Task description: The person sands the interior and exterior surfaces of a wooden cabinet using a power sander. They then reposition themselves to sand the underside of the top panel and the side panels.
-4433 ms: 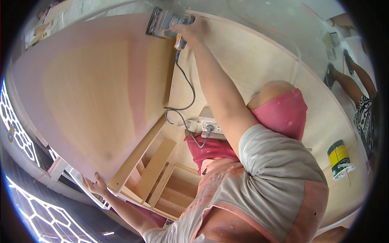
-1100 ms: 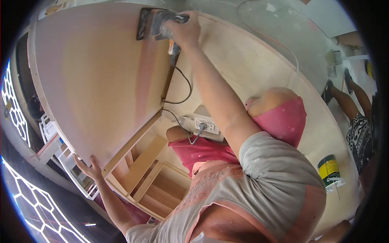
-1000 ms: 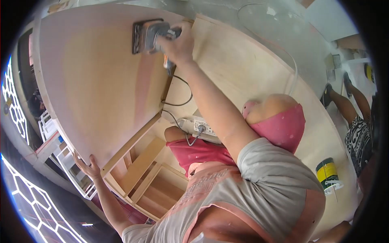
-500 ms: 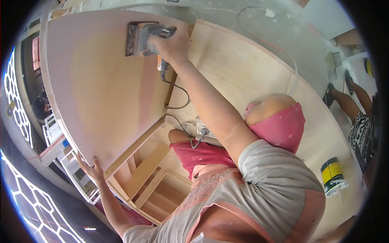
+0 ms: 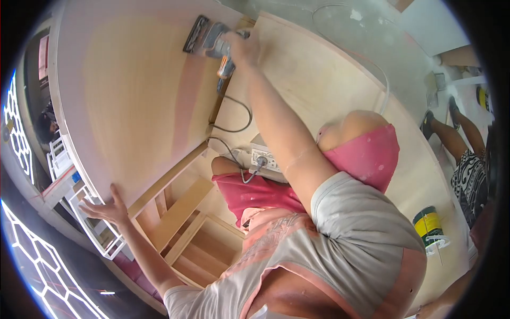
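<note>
1. Sander [image 5: 208,38] is in our right hand [image 5: 243,47], fingers wrapped tight round its body, arm stretched way out in front of us.
2. Its pad lies flat on the big pinkish panel [image 5: 127,90], just left of the right hand, up at the panel's far end and close to its right edge.
3. Our left hand [image 5: 105,206] is down at the near edge of that same panel. The fingers are spread wide and it grips nothing, though we honestly can't tell how much of the palm is touching the wood.
4. A grey cord [image 5: 234,114] hangs from the sander's orange tail right below the right hand and makes one loop. It ends at a plug in a white power strip [image 5: 264,159], which lies under our right forearm, just beside our knee.
5. To the right of the left hand, under the near end of the panel, there's a wooden frame [image 5: 183,223] with slats across it.
6. Well off to the right of our right arm, a green-and-yellow can [image 5: 428,224] stands on a pale plywood sheet [image 5: 319,80].
7. Even further right, another person's legs [image 5: 457,133] poke into view, well apart from both our hands.
</note>
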Motion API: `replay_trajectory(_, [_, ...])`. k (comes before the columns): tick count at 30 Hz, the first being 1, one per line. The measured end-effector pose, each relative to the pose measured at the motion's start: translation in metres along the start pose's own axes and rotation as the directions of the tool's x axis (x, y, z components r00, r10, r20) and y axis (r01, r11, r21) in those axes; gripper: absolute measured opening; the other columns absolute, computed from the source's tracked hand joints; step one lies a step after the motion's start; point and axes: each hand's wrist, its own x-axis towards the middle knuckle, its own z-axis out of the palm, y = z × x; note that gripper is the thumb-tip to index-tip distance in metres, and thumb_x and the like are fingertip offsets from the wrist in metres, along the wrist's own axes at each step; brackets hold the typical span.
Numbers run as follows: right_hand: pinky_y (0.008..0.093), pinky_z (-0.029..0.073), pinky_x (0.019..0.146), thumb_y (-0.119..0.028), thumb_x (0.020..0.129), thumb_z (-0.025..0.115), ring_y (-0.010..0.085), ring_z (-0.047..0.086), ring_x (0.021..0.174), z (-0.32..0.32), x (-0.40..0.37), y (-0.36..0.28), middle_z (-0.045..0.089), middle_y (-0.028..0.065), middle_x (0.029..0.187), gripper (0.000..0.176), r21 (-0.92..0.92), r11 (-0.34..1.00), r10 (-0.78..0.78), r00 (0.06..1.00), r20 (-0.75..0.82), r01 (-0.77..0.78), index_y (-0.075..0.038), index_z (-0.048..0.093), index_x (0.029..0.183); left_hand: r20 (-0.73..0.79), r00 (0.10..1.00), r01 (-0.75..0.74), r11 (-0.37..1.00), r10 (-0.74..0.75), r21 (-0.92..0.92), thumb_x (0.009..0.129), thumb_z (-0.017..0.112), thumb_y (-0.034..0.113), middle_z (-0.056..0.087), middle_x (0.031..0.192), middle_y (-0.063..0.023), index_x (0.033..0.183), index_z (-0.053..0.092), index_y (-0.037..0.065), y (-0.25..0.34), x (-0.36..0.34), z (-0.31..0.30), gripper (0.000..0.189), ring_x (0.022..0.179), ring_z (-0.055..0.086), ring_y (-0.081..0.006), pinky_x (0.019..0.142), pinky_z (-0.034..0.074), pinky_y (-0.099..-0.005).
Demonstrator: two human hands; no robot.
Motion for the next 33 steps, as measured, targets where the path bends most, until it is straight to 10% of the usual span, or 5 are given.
replay_trajectory(3, [0.0331, 0.045, 0.076, -0.025, 0.060, 0.072, 0.0231, 0.055, 0.083, -0.001, -0.040, 0.015, 0.056, 0.0143, 0.090, 0.045, 0.013, 0.999, 0.041, 0.997, 0.060, -0.042, 0.000, 0.052, 0.092, -0.156, 0.985, -0.132, 0.887, 0.069, -0.442, 0.074, 0.072, 0.033, 0.031, 0.135, -0.0209, 0.134, 0.029, 0.002, 0.131, 0.004, 0.011, 0.080, 0.125, 0.032, -0.0390, 0.101, 0.029, -0.0524])
replay_trajectory(9, [0.0362, 0.045, 0.079, -0.030, 0.060, 0.070, 0.0287, 0.057, 0.088, 0.000, -0.073, 0.039, 0.058, 0.0178, 0.092, 0.051, 0.051, 0.980, 0.185, 0.973, 0.140, -0.194, 0.000, 0.051, 0.095, 0.868, 0.437, 0.522, 0.719, 0.237, -0.459, 0.064, 0.074, 0.027, 0.059, 0.108, -0.0225, 0.116, 0.053, 0.000, 0.292, 0.037, 0.090, 0.062, 0.104, 0.057, -0.0316, 0.087, 0.044, -0.0379])
replay_trajectory(11, [0.0362, 0.046, 0.079, -0.030, 0.061, 0.070, 0.0281, 0.058, 0.088, -0.002, -0.061, 0.033, 0.059, 0.0179, 0.092, 0.050, 0.042, 0.981, 0.184, 0.976, 0.121, -0.190, 0.001, 0.051, 0.096, 0.636, 0.692, 0.406, 0.544, 0.342, -0.734, 0.066, 0.072, 0.029, 0.063, 0.095, -0.0214, 0.111, 0.055, -0.001, 0.309, 0.034, 0.140, 0.057, 0.092, 0.061, -0.0349, 0.080, 0.046, -0.0403])
replay_trajectory(22, [0.0365, 0.048, 0.076, -0.024, 0.064, 0.068, 0.0300, 0.058, 0.090, -0.001, 0.026, -0.022, 0.056, 0.0221, 0.104, 0.062, 0.390, 0.911, 0.116, 0.991, 0.071, -0.135, 0.007, 0.045, 0.113, 0.683, 0.621, 0.282, 0.703, 0.385, -0.652, 0.071, 0.065, 0.042, 0.062, 0.088, -0.0293, 0.090, 0.061, -0.008, 0.367, 0.133, 0.137, 0.054, 0.090, 0.061, -0.0386, 0.077, 0.048, -0.0427])
replay_trajectory(33, [0.0397, 0.050, 0.054, -0.019, 0.072, 0.064, 0.0261, 0.061, 0.066, -0.012, 0.000, 0.007, 0.059, 0.0163, 0.084, 0.035, 0.198, 0.822, 0.487, 0.839, 0.243, -0.535, 0.008, 0.055, 0.093, 0.879, 0.214, 0.287, 0.833, 0.426, -0.474, 0.074, 0.066, 0.038, 0.060, 0.106, -0.0255, 0.102, 0.062, -0.004, 0.353, 0.113, 0.139, 0.051, 0.101, 0.059, -0.0345, 0.085, 0.046, -0.0390])
